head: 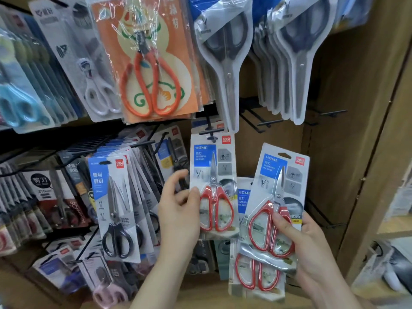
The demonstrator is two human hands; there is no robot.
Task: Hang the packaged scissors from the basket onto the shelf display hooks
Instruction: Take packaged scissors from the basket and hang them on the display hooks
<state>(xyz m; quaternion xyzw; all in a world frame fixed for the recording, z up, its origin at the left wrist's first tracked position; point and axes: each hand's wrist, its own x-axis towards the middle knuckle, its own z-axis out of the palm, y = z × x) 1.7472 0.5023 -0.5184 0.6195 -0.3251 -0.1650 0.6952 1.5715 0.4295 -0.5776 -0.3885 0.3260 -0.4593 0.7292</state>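
The crowded shelf display (249, 134) leaves little room, so the right hand (312, 246) grips the spare scissors packs (283, 181) low and clear; left hand (178, 217) fingers pinch one pack (213, 175) by its edge, steadying its slot apparently on the hook (211, 131)

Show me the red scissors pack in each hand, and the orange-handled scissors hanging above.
Left hand's pack (213, 168), head view, on the blades.
Right hand's front pack (274, 163), head view, on its blue label.
Orange-handled scissors pack (151, 70), head view, between the handles.
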